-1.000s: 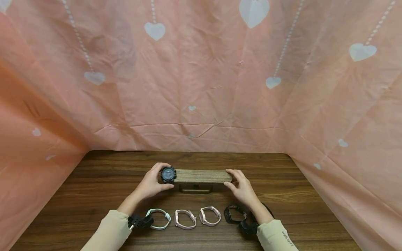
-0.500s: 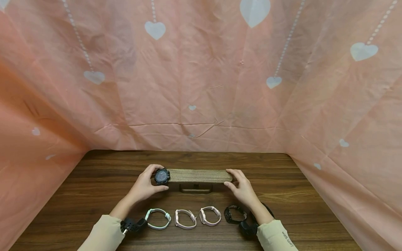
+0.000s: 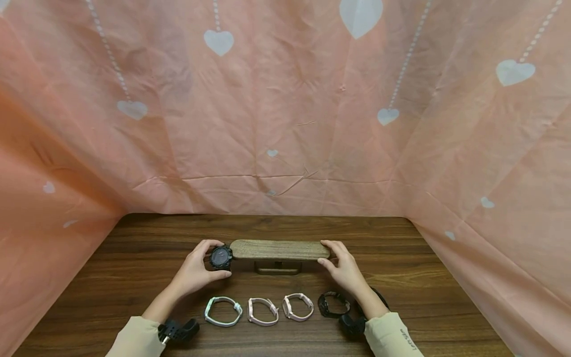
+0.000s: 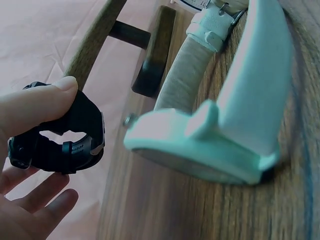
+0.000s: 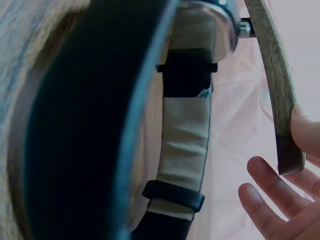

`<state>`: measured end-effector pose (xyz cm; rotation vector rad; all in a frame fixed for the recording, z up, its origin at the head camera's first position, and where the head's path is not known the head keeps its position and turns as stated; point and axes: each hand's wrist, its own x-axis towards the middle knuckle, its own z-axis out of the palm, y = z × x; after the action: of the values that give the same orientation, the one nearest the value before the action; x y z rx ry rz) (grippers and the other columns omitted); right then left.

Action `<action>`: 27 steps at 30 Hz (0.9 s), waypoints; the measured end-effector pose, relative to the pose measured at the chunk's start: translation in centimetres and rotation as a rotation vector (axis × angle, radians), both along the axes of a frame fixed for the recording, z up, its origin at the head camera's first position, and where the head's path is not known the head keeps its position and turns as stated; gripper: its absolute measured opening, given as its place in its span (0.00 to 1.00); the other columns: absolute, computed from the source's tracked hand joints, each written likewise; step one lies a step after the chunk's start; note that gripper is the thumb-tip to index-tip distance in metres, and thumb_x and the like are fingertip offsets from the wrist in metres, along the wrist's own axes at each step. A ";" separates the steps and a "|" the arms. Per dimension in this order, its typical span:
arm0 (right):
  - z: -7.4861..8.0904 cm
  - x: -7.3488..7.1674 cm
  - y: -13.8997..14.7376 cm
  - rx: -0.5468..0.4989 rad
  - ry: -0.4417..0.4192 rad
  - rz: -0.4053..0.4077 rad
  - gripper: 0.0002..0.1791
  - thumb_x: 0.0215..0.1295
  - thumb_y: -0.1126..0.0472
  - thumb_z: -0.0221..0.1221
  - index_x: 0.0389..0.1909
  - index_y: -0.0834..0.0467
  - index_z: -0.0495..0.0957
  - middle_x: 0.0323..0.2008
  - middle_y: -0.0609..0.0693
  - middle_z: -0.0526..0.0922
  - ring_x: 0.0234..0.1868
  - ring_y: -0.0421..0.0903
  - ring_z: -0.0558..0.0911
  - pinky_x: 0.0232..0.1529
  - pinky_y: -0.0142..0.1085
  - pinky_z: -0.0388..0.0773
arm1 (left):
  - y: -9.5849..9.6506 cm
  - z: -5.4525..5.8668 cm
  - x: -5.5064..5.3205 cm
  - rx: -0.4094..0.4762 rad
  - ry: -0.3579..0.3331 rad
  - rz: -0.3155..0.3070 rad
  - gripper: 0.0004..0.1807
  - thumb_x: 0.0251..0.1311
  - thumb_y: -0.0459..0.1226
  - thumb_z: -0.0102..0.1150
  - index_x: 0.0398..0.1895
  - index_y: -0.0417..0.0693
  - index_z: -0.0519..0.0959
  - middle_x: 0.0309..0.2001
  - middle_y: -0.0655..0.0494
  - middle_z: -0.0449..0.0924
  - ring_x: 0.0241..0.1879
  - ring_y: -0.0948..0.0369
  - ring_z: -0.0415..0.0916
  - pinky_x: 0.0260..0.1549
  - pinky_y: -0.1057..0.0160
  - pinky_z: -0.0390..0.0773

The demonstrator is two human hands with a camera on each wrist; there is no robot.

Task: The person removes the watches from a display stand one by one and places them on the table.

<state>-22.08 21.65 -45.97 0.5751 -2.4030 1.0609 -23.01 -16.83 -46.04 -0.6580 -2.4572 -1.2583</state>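
In the head view my left hand [image 3: 191, 271] grips a black watch [image 3: 220, 257], thumb on the near side and fingers on the far side. The left wrist view shows this watch [image 4: 82, 120] with its strap fastened in a loop. It sits at the left end of a wooden watch stand [image 3: 280, 250]; whether they touch I cannot tell. The stand's rounded left end shows. My right hand [image 3: 345, 267] holds the bar's right end between thumb and fingers. In the right wrist view the bar's end [image 5: 290, 150] lies against the thumb.
In front of the stand lie several looped watches in a row: a mint one [image 3: 223, 311], two pale pink ones [image 3: 263, 311] [image 3: 298, 307] and a black one [image 3: 333, 304]. Pink curtains [image 3: 285, 124] with hearts enclose the wooden table [image 3: 156, 238].
My left hand has drawn the black watch leftward along the bar to its left end, uncovering that end. The right hand and the stand have stayed in place.
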 end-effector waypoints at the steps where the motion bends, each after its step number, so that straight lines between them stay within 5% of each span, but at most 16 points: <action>1: 0.0 0.0 0.0 0.001 -0.001 0.000 0.25 0.52 0.69 0.66 0.53 0.64 0.73 0.47 0.55 0.75 0.37 0.45 0.75 0.34 0.41 0.80 | -0.1 0.0 0.1 -0.001 0.002 0.002 0.37 0.31 0.44 0.80 0.50 0.51 0.72 0.47 0.60 0.72 0.45 0.59 0.74 0.45 0.57 0.77; 10: 0.3 0.1 -0.2 -0.018 -0.074 -0.007 0.25 0.52 0.70 0.66 0.54 0.64 0.73 0.48 0.56 0.75 0.36 0.49 0.75 0.37 0.45 0.79 | -1.2 0.0 0.6 0.012 -0.004 0.001 0.37 0.31 0.45 0.79 0.50 0.51 0.72 0.46 0.60 0.72 0.45 0.58 0.74 0.44 0.58 0.78; 27: 0.4 0.1 -0.2 -0.037 -0.074 0.003 0.25 0.53 0.70 0.65 0.53 0.64 0.73 0.46 0.56 0.75 0.35 0.51 0.75 0.37 0.47 0.79 | -3.0 0.0 2.2 -0.023 -0.067 0.042 0.37 0.32 0.50 0.78 0.48 0.52 0.71 0.43 0.57 0.77 0.42 0.55 0.76 0.42 0.52 0.75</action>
<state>-22.02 21.45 -45.54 0.5357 -2.4408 1.1446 -20.77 -19.82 -46.08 -0.5764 -2.5292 -1.2572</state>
